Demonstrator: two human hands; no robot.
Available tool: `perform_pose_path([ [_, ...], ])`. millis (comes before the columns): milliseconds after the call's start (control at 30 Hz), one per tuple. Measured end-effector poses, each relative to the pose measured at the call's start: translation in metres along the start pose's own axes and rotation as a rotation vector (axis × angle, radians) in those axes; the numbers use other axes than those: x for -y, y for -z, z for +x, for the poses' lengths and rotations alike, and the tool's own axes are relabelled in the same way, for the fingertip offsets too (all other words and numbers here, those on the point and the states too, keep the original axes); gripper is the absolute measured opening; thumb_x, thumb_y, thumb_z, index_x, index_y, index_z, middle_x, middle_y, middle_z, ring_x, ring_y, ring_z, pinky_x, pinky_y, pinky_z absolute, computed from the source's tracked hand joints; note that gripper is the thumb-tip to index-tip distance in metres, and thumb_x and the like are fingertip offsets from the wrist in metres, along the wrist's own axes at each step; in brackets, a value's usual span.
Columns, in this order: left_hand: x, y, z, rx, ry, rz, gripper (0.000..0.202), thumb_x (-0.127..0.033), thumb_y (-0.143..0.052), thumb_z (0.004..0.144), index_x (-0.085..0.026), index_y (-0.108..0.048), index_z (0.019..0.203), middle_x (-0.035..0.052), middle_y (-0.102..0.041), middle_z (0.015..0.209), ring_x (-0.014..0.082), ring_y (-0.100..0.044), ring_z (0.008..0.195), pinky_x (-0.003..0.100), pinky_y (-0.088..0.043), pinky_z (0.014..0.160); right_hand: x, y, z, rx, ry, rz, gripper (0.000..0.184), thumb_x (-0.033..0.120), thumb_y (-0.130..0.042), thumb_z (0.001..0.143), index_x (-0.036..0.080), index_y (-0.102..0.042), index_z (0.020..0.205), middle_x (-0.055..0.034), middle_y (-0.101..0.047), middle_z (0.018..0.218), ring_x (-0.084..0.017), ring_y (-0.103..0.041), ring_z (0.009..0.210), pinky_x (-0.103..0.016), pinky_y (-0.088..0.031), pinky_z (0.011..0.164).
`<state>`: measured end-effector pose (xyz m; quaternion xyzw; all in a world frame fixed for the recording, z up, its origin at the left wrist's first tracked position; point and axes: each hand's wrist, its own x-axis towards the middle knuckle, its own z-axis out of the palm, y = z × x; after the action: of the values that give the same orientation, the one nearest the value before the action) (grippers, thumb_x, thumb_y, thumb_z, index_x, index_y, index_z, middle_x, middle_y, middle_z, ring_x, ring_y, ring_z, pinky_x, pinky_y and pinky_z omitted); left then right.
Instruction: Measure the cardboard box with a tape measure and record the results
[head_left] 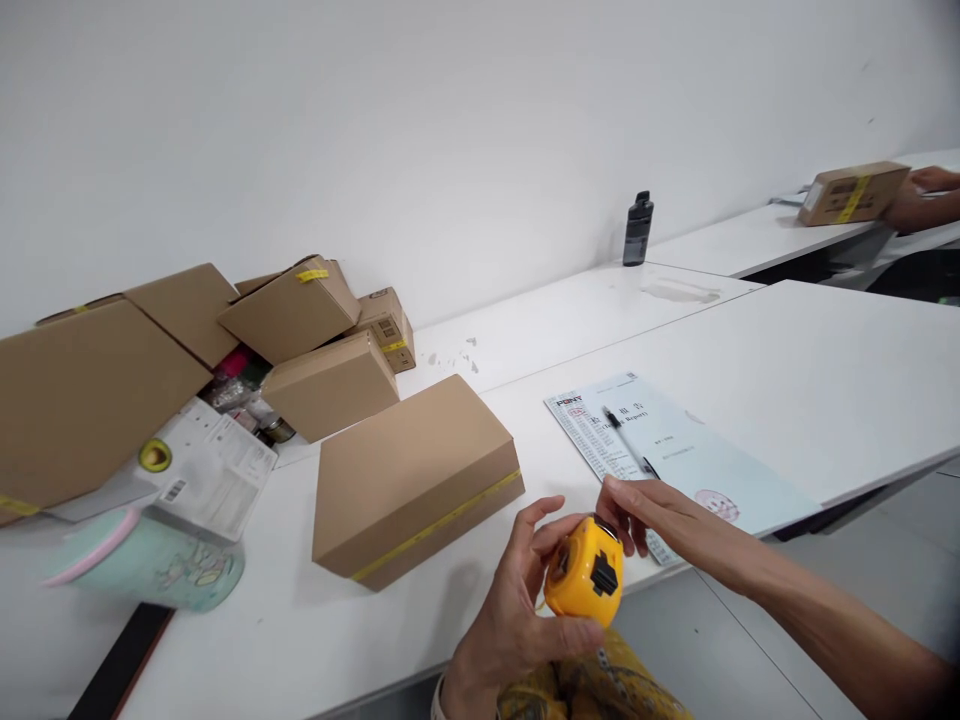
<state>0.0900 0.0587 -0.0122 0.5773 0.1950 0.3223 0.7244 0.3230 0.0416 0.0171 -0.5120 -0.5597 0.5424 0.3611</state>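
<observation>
My left hand (517, 600) is wrapped around a yellow tape measure (589, 575) with a black lock button facing up, just off the table's front edge. At the tape measure's mouth, the fingers of my right hand (637, 510) are curled and closed. Whether they pinch the end of the blade is hidden. Just beyond my right hand lies a pale blue printed report (720, 450) with a pen (628, 440) across it. A closed cardboard box (420, 475) with yellow tape sits on the white table, left of the report.
At the left are an open carton (82, 390), smaller boxes (330, 385), plastic packets with a label, and a mint tumbler (157, 560) with a pink rim. A dark bottle (638, 230) stands near the wall. At far right, another person's hand (926, 200) holds a box (855, 193).
</observation>
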Motion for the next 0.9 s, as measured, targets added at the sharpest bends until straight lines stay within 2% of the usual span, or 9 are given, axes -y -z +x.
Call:
perform_pose_path([
  [200,-0.001,-0.002,-0.010,-0.003,0.010,0.013,0.098,-0.039,-0.095,0.067,-0.031,-0.040,0.148,0.0186,-0.049,0.157,0.0344,-0.055,0.133,0.053,-0.042,0.108,-0.005,-0.014,-0.008,0.034,0.065,-0.025,0.052,0.072,-0.055,0.093,0.022,-0.053,0.078,0.0009,-0.050,0.072,-0.016,-0.045,0.067,-0.030,-0.035,0.061],
  [300,0.000,-0.006,-0.015,-0.020,0.036,0.036,0.101,-0.039,-0.095,0.064,-0.028,-0.041,0.149,0.0191,-0.056,0.149,0.0345,-0.058,0.128,0.052,-0.041,0.108,-0.010,-0.023,-0.012,0.022,0.049,0.015,0.051,0.071,-0.062,0.089,0.023,-0.046,0.078,0.0038,-0.044,0.069,-0.014,-0.038,0.064,-0.027,-0.030,0.057],
  [367,-0.001,-0.007,-0.021,-0.042,0.070,0.039,0.102,-0.041,-0.097,0.060,-0.026,-0.044,0.147,0.0184,-0.063,0.138,0.0344,-0.061,0.123,0.050,-0.044,0.104,-0.011,-0.025,-0.015,0.024,0.026,0.072,0.053,0.071,-0.065,0.087,0.024,-0.044,0.076,0.0047,-0.041,0.068,-0.013,-0.036,0.063,-0.027,-0.030,0.056],
  [467,-0.014,0.004,-0.039,-0.155,0.110,0.038,0.097,-0.044,-0.098,0.054,-0.025,-0.054,0.139,0.0157,-0.070,0.126,0.0327,-0.068,0.109,0.040,-0.051,0.090,-0.004,-0.016,-0.014,0.008,0.018,0.201,0.055,0.073,-0.065,0.085,0.022,-0.048,0.072,0.0043,-0.042,0.065,-0.012,-0.035,0.058,-0.027,-0.031,0.055],
  [533,-0.034,0.020,-0.057,-0.261,0.090,0.054,0.086,-0.047,-0.095,0.058,-0.024,-0.060,0.133,0.0133,-0.075,0.116,0.0297,-0.072,0.099,0.035,-0.053,0.082,0.008,-0.002,-0.007,-0.040,0.046,0.290,0.056,0.074,-0.067,0.083,0.022,-0.052,0.068,0.0042,-0.041,0.060,-0.011,-0.033,0.054,-0.028,-0.028,0.052],
  [600,-0.062,0.042,-0.077,-0.373,0.041,0.087,0.074,-0.052,-0.090,0.065,-0.022,-0.064,0.128,0.0107,-0.077,0.109,0.0265,-0.073,0.091,0.033,-0.054,0.081,0.025,0.014,0.006,-0.112,0.102,0.376,0.054,0.070,-0.074,0.079,0.022,-0.053,0.066,0.0045,-0.039,0.058,-0.011,-0.031,0.053,-0.028,-0.025,0.050],
  [700,-0.112,0.079,-0.103,-0.556,-0.043,0.144,0.061,-0.055,-0.082,0.074,-0.021,-0.068,0.123,0.0091,-0.077,0.114,0.0246,-0.072,0.094,0.030,-0.055,0.081,0.049,0.030,0.039,-0.164,0.170,0.452,0.053,0.065,-0.082,0.073,0.023,-0.051,0.066,0.0047,-0.038,0.061,-0.011,-0.031,0.055,-0.028,-0.025,0.048],
  [800,-0.152,0.116,-0.119,-0.703,-0.084,0.195,0.056,-0.053,-0.083,0.073,-0.017,-0.072,0.115,0.0083,-0.078,0.105,0.0213,-0.070,0.082,0.026,-0.053,0.064,0.061,0.027,0.084,-0.137,0.164,0.409,0.056,0.069,-0.080,0.071,0.022,-0.050,0.068,0.0045,-0.040,0.064,-0.011,-0.033,0.056,-0.027,-0.029,0.049],
  [900,-0.173,0.152,-0.124,-0.803,-0.076,0.234,0.056,-0.052,-0.086,0.070,-0.013,-0.074,0.109,0.0086,-0.078,0.093,0.0204,-0.068,0.071,0.027,-0.052,0.056,0.058,0.010,0.130,-0.110,0.144,0.340,0.057,0.071,-0.079,0.070,0.022,-0.051,0.070,0.0043,-0.043,0.065,-0.011,-0.034,0.057,-0.027,-0.030,0.051],
])
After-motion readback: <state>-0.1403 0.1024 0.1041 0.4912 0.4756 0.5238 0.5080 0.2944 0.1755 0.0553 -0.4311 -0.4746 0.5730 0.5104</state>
